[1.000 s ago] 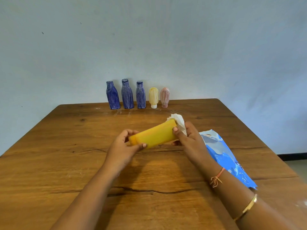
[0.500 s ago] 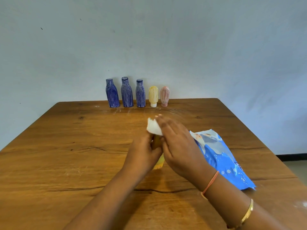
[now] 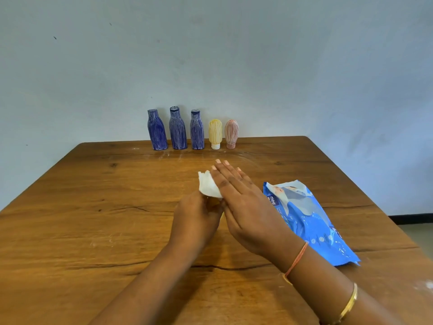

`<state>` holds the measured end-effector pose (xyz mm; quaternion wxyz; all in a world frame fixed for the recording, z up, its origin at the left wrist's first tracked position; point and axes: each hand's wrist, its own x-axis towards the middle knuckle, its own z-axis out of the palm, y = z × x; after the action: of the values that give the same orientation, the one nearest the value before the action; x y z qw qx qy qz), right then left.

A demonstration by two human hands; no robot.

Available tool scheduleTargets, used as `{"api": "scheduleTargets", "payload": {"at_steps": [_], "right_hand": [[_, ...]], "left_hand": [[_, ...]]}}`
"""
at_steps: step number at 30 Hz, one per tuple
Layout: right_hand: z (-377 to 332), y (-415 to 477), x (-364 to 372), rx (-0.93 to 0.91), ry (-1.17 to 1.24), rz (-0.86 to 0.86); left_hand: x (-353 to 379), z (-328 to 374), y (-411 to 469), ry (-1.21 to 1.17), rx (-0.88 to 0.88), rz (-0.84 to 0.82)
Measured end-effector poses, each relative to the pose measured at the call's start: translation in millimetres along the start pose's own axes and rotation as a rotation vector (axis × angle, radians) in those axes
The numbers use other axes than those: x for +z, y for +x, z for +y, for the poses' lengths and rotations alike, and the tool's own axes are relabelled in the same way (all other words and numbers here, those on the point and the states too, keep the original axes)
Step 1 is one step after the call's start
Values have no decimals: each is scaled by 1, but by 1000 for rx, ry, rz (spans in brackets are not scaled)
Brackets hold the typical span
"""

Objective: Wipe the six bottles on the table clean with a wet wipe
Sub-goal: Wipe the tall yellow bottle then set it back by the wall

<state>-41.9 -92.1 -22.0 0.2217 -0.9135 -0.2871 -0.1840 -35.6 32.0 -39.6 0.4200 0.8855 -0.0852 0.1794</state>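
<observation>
My left hand [image 3: 196,221] grips a yellow bottle [image 3: 222,215] over the middle of the table. Only a sliver of it shows between my hands. My right hand [image 3: 243,207] lies over its top with straight fingers and presses a white wet wipe [image 3: 207,187] against it. The wipe sticks out to the left of my fingers. Five more bottles stand in a row at the table's far edge by the wall: three blue ones [image 3: 157,131] [image 3: 178,129] [image 3: 196,130], a pale yellow one [image 3: 215,133] and a pink one [image 3: 231,133].
A blue pack of wet wipes [image 3: 307,219] lies on the wooden table [image 3: 93,207] just right of my right hand, its flap torn open. The table's right edge [image 3: 365,207] drops to the floor, and a pale wall rises behind the bottles.
The yellow bottle lay sideways in plain view between my hands. It has since turned end-on and become hidden, and my right hand has moved over it with the wipe, fingers stretching forward.
</observation>
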Motion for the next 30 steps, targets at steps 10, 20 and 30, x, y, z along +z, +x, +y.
{"api": "scheduleTargets", "payload": {"at_steps": [10, 20, 30], "right_hand": [[-3, -3, -1, -28, -72, -6], [3, -1, -10, 36, -37, -102], [12, -1, -19, 126, 32, -132]], "left_hand": [[-3, 1, 0, 39, 0, 37], [-9, -4, -1, 26, 48, 39], [-9, -4, -1, 54, 88, 24]]}}
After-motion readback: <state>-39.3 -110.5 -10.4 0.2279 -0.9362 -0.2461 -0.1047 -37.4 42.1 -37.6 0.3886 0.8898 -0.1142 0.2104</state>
